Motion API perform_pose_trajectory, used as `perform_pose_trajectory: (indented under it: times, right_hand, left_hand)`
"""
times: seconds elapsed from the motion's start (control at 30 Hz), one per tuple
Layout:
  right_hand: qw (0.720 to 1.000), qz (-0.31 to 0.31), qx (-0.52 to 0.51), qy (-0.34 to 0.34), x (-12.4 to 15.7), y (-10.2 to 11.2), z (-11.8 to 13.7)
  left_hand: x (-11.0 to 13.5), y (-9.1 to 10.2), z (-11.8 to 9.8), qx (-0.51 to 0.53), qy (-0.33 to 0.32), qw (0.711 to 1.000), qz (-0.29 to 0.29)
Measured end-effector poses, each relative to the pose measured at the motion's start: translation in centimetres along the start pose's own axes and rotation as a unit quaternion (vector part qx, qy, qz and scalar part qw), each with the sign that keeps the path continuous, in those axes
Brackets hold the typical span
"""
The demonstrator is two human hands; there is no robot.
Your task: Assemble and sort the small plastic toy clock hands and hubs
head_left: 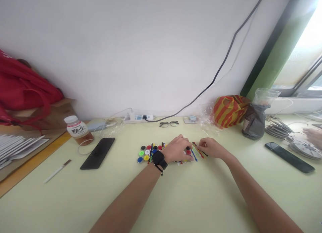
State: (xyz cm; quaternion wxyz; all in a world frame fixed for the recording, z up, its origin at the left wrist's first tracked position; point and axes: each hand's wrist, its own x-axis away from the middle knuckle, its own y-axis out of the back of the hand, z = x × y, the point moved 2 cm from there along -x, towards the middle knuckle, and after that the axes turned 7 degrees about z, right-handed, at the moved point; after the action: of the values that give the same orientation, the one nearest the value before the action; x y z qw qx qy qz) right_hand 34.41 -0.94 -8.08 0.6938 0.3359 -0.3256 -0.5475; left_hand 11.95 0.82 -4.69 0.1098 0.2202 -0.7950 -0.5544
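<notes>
A cluster of small coloured round discs point(147, 152) and thin coloured plastic sticks point(198, 151) lies on the pale green table point(176, 199). My left hand point(177, 149), with a black watch on its wrist, rests over the middle of the cluster, fingers curled down onto the pieces. My right hand point(211, 147) is just to the right, fingers pinched together at the ends of the coloured sticks. What exactly each hand grips is too small to make out.
A black phone point(98, 153), a drink bottle point(78, 130) and a white pen point(56, 171) lie at the left. Glasses point(169, 124) and a power strip point(138, 118) sit by the wall. A striped bag point(230, 110), another phone point(289, 156) and another person's hand point(313, 136) are at the right.
</notes>
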Motion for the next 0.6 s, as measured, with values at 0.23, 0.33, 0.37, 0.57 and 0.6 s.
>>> perform_pose_trajectory:
  times: [0.23, 0.33, 0.37, 0.57, 0.6]
  right_hand:
    - [1.000, 0.007, 0.010, -0.012, 0.0, 0.2, 0.1]
    - [0.999, -0.001, 0.019, -0.033, 0.0, 0.4, -0.1]
    - [0.999, 0.000, 0.022, -0.039, 0.1, 0.4, -0.1]
    - [0.998, 0.030, 0.022, -0.045, 0.1, 0.1, 0.1]
    - [0.998, 0.031, 0.022, -0.044, 0.1, 0.1, 0.1]
  left_hand:
    - [0.8, 1.3, 0.4, -0.015, 0.026, 0.999, 0.026]
    - [1.0, 1.6, 0.7, -0.024, 0.049, 0.998, 0.044]
    - [1.0, 1.7, 0.7, -0.025, 0.054, 0.997, 0.050]
    - [1.1, 1.9, 0.6, -0.018, 0.074, 0.994, 0.074]
    - [1.0, 1.9, 0.6, -0.018, 0.074, 0.994, 0.074]
